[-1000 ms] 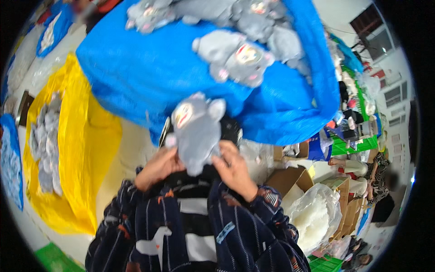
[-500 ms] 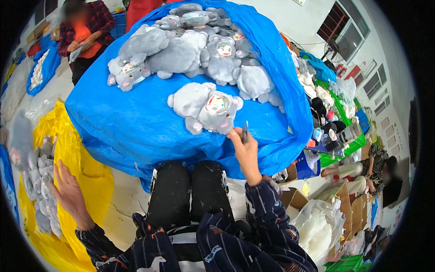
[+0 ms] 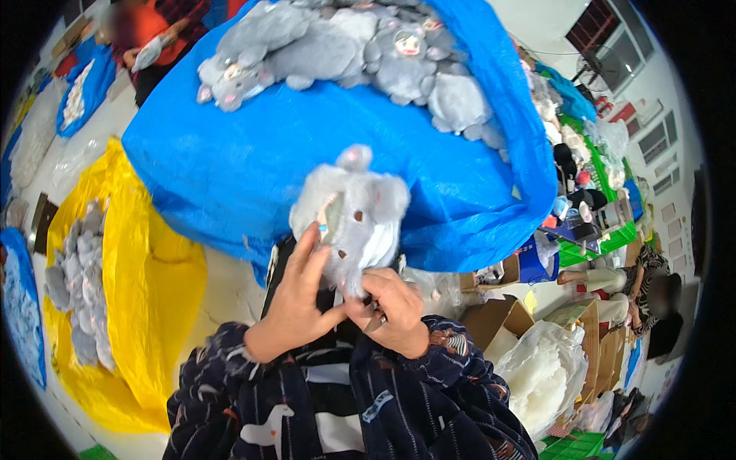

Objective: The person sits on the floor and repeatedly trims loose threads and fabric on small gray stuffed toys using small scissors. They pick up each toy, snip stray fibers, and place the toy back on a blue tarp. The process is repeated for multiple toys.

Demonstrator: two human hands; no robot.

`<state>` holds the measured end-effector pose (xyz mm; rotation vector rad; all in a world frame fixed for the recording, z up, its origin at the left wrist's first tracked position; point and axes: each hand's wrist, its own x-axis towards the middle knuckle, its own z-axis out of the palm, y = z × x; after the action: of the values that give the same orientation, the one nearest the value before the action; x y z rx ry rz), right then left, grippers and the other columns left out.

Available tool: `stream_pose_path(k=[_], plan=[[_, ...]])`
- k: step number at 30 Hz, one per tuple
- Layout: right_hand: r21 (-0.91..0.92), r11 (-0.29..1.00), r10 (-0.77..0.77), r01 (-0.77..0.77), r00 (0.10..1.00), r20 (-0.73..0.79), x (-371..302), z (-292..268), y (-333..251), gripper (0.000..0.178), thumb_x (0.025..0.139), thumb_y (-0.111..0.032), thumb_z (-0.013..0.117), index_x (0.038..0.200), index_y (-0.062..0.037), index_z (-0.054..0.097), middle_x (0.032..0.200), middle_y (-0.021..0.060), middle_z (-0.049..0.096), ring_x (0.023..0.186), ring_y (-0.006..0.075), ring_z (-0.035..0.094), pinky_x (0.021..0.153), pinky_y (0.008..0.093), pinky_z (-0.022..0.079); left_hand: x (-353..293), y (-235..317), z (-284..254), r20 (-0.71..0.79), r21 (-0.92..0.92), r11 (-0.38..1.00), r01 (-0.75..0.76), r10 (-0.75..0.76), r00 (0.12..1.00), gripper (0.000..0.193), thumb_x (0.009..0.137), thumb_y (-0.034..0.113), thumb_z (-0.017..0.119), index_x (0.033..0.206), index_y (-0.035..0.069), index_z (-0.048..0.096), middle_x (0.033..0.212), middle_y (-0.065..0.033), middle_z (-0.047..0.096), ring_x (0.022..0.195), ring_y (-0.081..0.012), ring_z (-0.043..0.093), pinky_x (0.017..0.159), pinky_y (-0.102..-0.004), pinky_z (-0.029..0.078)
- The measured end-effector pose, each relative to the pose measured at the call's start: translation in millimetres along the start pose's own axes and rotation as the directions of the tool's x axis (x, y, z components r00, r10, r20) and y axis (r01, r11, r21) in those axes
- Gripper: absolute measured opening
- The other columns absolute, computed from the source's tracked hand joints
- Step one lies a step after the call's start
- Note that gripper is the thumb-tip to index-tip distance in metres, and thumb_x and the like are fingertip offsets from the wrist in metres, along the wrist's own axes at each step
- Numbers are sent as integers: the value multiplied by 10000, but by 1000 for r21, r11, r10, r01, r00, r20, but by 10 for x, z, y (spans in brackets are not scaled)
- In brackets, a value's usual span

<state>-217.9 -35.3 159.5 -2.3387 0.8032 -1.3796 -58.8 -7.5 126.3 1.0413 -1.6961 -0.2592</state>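
Observation:
A grey plush toy (image 3: 356, 211) with round ears and a printed doll face is held up over my lap, its lower end toward me. My left hand (image 3: 295, 310) grips it from the left, its fingers against the doll face and its thumb reaching toward the other hand. Pinching the toy's near end, my right hand (image 3: 399, 310) also keeps a small metal tool (image 3: 376, 320), like thread snips, in its palm. The fingers partly hide the tool. More grey plush toys (image 3: 322, 50) are heaped on the blue sheet (image 3: 230, 161) ahead.
On the left stands a yellow sack (image 3: 146, 307) with several grey plush pieces (image 3: 84, 284). To the right are a cardboard box (image 3: 494, 326) and a clear bag of white stuffing (image 3: 540, 368). One person (image 3: 157, 38) works at the far left; another (image 3: 644, 291) sits at the right.
The plush toy has been lifted off the blue sheet and drawn toward me. My left hand has moved from beside the yellow sack onto the toy. The grey piece blurred at the left no longer shows there.

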Motion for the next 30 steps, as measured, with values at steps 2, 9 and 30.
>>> stream_pose_path(k=[2,9,30], plan=[[47,998,28,-32,997,73,-149,61,-31,260,691,-8,739,907,-2,595,780,122,623,604,225,616,501,279,475,-189,-106,76,21,-63,988,142,-141,990,707,701,125,756,1297,19,390,1323,-232,439,1198,-376,468,970,-425,401],[66,986,114,-152,910,399,-547,156,9,377,707,-23,703,1065,-63,592,892,90,612,717,258,642,594,336,522,-730,-225,171,183,-275,829,488,-453,873,501,759,52,641,1231,36,474,1105,-181,605,1019,-273,614,829,-339,486],[72,716,651,-694,702,290,-462,-274,412,147,823,-101,657,866,21,586,800,113,614,750,194,606,682,299,466,-755,-332,310,160,-276,913,300,-264,951,690,642,75,790,1250,81,463,1283,-199,460,1146,-356,517,934,-400,438]])
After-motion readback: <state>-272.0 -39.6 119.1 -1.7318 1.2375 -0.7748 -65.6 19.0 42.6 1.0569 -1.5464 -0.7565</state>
